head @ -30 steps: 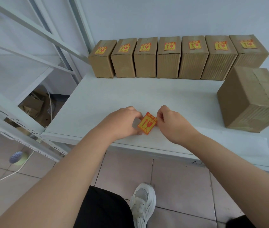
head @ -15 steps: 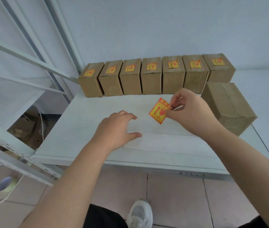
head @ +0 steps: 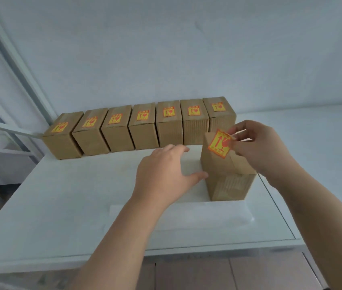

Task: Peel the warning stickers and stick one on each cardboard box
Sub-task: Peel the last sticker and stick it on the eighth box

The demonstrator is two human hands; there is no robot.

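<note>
My right hand (head: 264, 147) pinches a yellow-and-red warning sticker (head: 220, 144) by its right edge, holding it just above the top of a plain cardboard box (head: 228, 174) standing alone at the table's right. My left hand (head: 163, 174) is open, fingers spread, its thumb touching the box's left side low down. Along the wall stands a row of several cardboard boxes (head: 142, 130), each with a warning sticker on top.
The white table (head: 61, 206) has its front edge near me and its right edge just past the lone box. A white sheet (head: 178, 214) lies flat on the table before the box. Metal shelf bars (head: 8, 59) rise at the left.
My right hand lifted the sticker off the table and carried it right to above the lone box. My left hand let go and moved to the box's left side.
</note>
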